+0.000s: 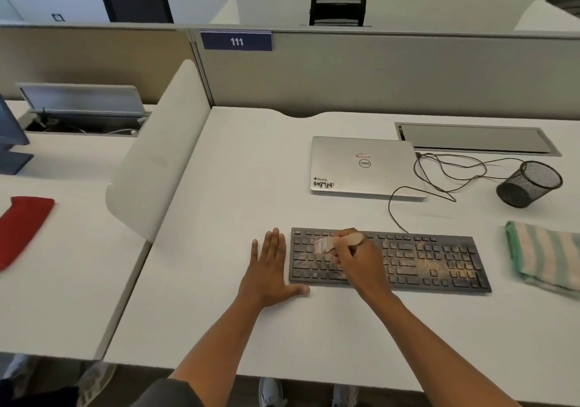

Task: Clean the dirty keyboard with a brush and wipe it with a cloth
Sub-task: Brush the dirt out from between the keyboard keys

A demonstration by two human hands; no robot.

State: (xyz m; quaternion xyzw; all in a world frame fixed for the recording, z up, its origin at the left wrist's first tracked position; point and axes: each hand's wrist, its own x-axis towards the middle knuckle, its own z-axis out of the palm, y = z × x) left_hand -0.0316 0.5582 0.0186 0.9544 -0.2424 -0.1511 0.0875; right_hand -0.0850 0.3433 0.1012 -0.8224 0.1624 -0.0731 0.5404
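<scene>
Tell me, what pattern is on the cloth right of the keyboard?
Green and white stripes on the cloth, head view.

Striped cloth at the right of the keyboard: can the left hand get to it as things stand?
Probably not easily. The left hand lies flat on the desk by the keyboard's left end; the striped cloth lies beyond its right end, with the right hand, gripping the brush, in between.

I'm looking down at a white desk (238, 168). Sitting on it: a black keyboard (433, 268) near the front, dusted with tan grit, and a closed silver laptop (376, 168) behind it. A black cable (439, 171) is snaking loosely off the laptop's right side. A black mesh cup (530, 183) is standing further right, and a green-and-white striped cloth (543, 256) is lying just right of the keyboard. My left hand (270, 268) is resting flat on the desk, just beside the keyboard's left edge.
</scene>
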